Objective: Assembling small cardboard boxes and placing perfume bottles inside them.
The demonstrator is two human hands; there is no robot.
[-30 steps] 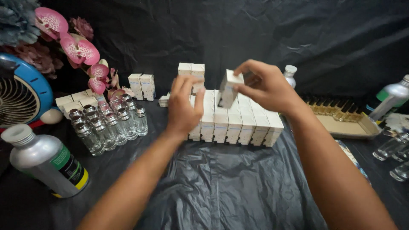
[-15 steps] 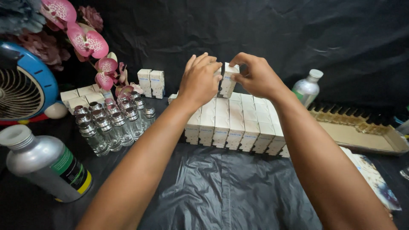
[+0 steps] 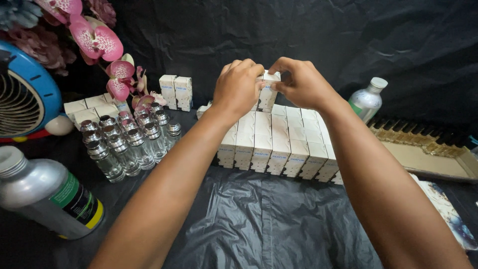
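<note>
The black plastic sheet (image 3: 259, 224) in the lower middle of the frame lies bare between the two forearms, giving open passage toward the block of white boxes (image 3: 279, 144) at centre. That block bars the way further back. At middle left, the cluster of glass bottles (image 3: 129, 142) stands near the block, with a narrow gap between. A large silver bottle (image 3: 47, 197) fills the lower left; a blue fan (image 3: 22, 94) and pink flowers (image 3: 97, 42) crowd the upper left. At right, a cardboard tray (image 3: 428, 159) and a plastic bottle (image 3: 367, 99) close that side.
</note>
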